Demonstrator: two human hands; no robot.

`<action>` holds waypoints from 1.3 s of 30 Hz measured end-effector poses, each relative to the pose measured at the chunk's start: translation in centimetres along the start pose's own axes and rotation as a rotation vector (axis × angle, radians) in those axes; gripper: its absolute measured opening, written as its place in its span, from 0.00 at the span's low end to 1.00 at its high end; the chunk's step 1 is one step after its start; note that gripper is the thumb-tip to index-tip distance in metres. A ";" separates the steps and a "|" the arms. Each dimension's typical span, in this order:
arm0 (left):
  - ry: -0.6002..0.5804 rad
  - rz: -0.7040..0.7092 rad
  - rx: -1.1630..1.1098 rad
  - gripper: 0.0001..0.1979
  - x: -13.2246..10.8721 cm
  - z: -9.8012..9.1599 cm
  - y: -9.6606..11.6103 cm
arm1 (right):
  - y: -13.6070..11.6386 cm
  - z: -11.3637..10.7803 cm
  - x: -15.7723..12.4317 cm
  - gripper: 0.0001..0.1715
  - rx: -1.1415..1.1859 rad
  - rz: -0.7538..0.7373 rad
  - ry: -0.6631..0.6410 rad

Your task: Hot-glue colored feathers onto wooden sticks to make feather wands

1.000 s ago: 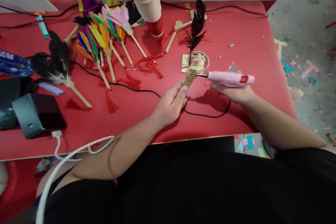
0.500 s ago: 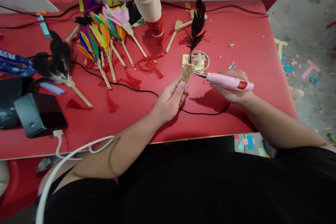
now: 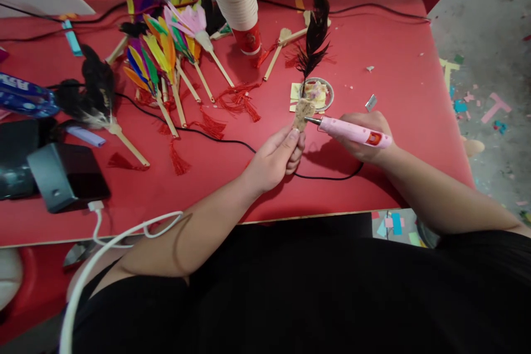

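Above the red desk [image 3: 398, 44], holding a brown paddle [image 3: 305, 107] with a black feather [image 3: 317, 25] at its head in the left grip [image 3: 277, 158], a pink glue gun [image 3: 352, 131] in the right grip [image 3: 365, 131]. Just brought the nozzle [image 3: 314, 120] from beside the edge to over the face, probably for gluing; cannot tell whether touching.

Pink tool [image 3: 357, 131] had smooth plastic body w/ shiny metal tip [image 3: 314, 120]; brown piece [image 3: 302, 113] looked v. rough & matt. Tabletop [image 3: 385, 52] was smooth, semi-gloss; cups [image 3: 239, 8] looked like paper, sticks [image 3: 222, 67] wood.
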State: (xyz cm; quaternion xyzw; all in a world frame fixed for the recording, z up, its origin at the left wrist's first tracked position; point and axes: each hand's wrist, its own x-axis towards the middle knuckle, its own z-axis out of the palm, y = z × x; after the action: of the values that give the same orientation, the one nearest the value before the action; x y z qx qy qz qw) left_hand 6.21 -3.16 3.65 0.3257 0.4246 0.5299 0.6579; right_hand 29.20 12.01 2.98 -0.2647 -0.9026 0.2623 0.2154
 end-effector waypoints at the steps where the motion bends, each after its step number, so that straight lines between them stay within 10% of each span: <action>1: -0.008 0.005 0.000 0.29 -0.1 0.1 0.0 | 0.0 0.0 0.0 0.31 0.008 0.008 -0.005; 8: -0.001 0.046 0.035 0.32 -0.8 0.8 0.3 | 0.4 -0.1 0.1 0.17 0.059 -0.023 -0.021; 39: -0.098 -0.088 -0.049 0.30 0.0 -0.2 0.3 | 0.4 0.0 -0.1 0.15 -0.021 -0.029 0.058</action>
State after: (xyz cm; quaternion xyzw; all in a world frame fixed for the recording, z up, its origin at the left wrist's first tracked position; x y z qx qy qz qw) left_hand 5.89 -3.08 3.77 0.3160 0.3930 0.4940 0.7083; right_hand 29.43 12.29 2.70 -0.2614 -0.9024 0.2418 0.2426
